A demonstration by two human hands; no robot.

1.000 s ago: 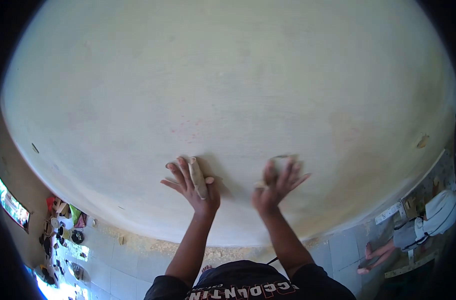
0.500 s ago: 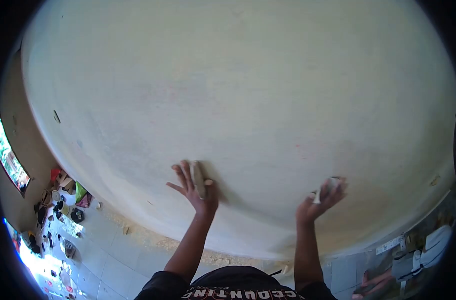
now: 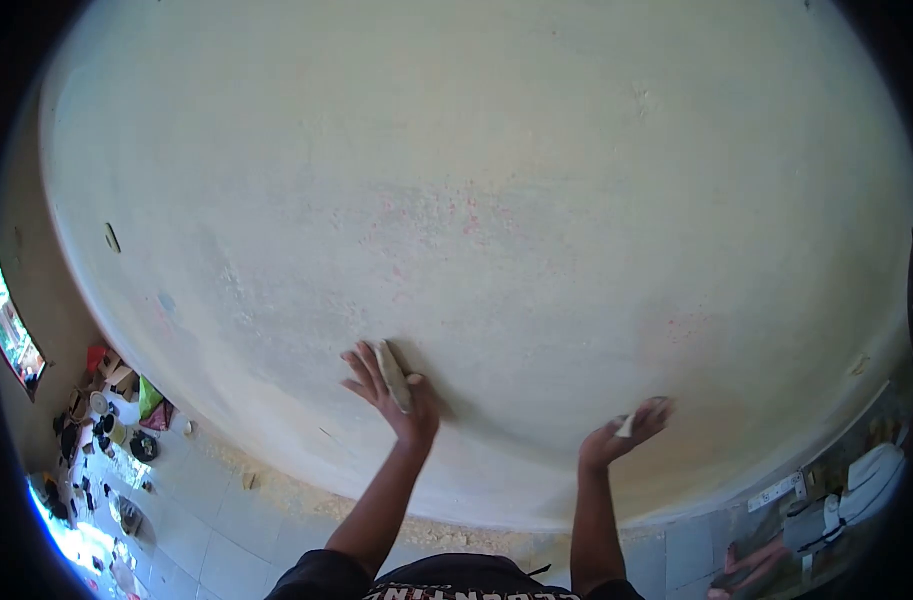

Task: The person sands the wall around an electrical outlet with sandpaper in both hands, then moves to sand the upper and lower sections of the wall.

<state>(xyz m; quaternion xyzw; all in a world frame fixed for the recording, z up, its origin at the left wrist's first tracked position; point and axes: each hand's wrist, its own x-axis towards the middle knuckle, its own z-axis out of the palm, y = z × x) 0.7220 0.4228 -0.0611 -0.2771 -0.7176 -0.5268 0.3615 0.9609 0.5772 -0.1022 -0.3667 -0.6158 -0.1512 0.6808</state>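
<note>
My left hand (image 3: 401,400) rests against the pale wall (image 3: 536,260), fingers stretched upward. Between its thumb and fingers is a folded, dusty piece of what looks like sandpaper (image 3: 392,378), pressed to the surface. Further right and slightly lower, my right hand (image 3: 631,430) is at the wall too, with its fingertips blurred. It grips another whitish folded piece (image 3: 625,427), mostly hidden by the palm and fingers. Reddish specks (image 3: 466,212) and scuffed patches mark the wall above my hands.
Dust and crumbs line the tiled floor (image 3: 191,490) at the wall's foot. Boxes (image 3: 121,380), a dark bag (image 3: 144,446) and scattered items lie at left, beneath a window (image 3: 14,325). At lower right are a person's legs (image 3: 761,562) and a power strip (image 3: 776,492).
Both hands have moved a little down in view, the right also slightly left. The view has shifted, with more of the wall's specks visible. Both hands keep their folded pieces.
</note>
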